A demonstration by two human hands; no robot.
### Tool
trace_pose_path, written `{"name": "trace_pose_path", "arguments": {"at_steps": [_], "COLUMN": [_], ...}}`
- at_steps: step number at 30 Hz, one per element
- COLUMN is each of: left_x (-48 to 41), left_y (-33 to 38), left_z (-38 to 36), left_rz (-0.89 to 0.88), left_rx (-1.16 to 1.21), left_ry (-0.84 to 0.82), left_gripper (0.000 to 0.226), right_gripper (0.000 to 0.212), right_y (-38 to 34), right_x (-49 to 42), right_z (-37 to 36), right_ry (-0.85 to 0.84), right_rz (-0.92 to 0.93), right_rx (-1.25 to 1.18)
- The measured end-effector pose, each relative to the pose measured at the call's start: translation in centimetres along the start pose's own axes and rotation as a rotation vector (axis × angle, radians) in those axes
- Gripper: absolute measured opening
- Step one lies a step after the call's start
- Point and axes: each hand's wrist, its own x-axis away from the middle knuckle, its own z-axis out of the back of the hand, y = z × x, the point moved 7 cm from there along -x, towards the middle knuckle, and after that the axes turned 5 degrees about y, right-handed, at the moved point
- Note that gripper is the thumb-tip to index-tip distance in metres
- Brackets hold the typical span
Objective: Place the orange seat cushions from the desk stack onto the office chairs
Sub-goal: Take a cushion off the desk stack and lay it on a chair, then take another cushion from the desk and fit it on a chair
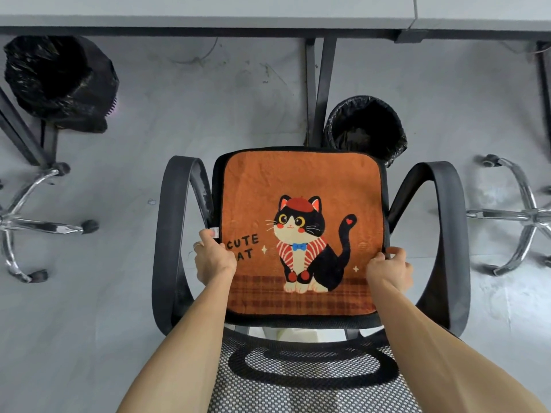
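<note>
One cushion [301,180] in front of you, is it? Where does it lie?

Yes, just one. It is orange with a black rim and lies on the seat of the chair [170,234], between the two black armrests and covering nearly the whole seat. It shows a black and white cat in a red cap, with the words "CUTE" and part of "CAT" beside it.

And your hands?

Both are on it. My left hand [213,257] grips the left edge, fingers curled under and thumb on top, just below a small white tag [215,232] and covering the first letter of the lower word. There is a ring [197,245] on one finger. My right hand [390,268] pinches the right edge about level with it, fingers bent round the rim.

What is nearest around that?

The chair's mesh backrest [298,383] is below my forearms, closest to me.

And further out?

A bin with a black liner [365,129] stands just past the front of the seat, beside the desk legs. A second lined bin [59,81] stands well off to the left. The grey desk [208,10] runs along the top. Shiny wheeled bases of two other chairs show at the left [29,222] and right [521,216] on the grey floor [179,114].
</note>
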Motion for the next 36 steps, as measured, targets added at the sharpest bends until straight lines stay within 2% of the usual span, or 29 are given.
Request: {"name": "trace_pose_path", "arguments": {"at_steps": [5,8,10,13,16,21,26,29,36], "left_x": [2.3,6.2,9.8,15.2,20.1,24.8,23.2,21.4,17.6], "left_y": [1.3,2.5,4.1,6.2,7.1,4.7,-5.3,-14.7,-36.5], "left_z": [0.9,2.9,4.4,7.4,13.2,25.5,39.6,47.7,64.9], "left_rz": [-0.084,-0.154,-0.28,-0.409,-0.456,-0.594,-0.589,-0.516,-0.364], "left_rx": [-0.262,-0.369,-0.372,-0.281,-0.091,0.069,0.111,0.108,0.033], "left_ry": [-0.145,-0.228,-0.345,-0.553,-0.57,-0.406,-0.05,0.17,0.541], "left_gripper": [0.063,0.046,0.035,0.039,0.04,0.036,0.036,0.036,0.037], "right_gripper": [0.035,0.04,0.035,0.038,0.035,0.024,0.035,0.032,0.039], "right_y": [-1.2,-2.7,-4.3,-6.6,-8.8,-12.1,-16.5,-18.2,-19.5], "right_x": [1.8,4.7,8.0,13.2,19.4,31.1,47.4,57.2,79.5], "right_z": [1.3,3.5,5.9,9.1,14.2,23.3,28.2,28.4,21.2], "right_ry": [-0.072,-0.182,-0.302,-0.477,-0.535,-0.439,-0.281,-0.217,-0.213], "right_rz": [0.002,0.016,0.089,0.217,0.498,1.054,1.56,1.694,1.963], "right_rx": [0.002,-0.029,-0.021,-0.028,0.009,0.137,0.287,0.208,0.237]}}
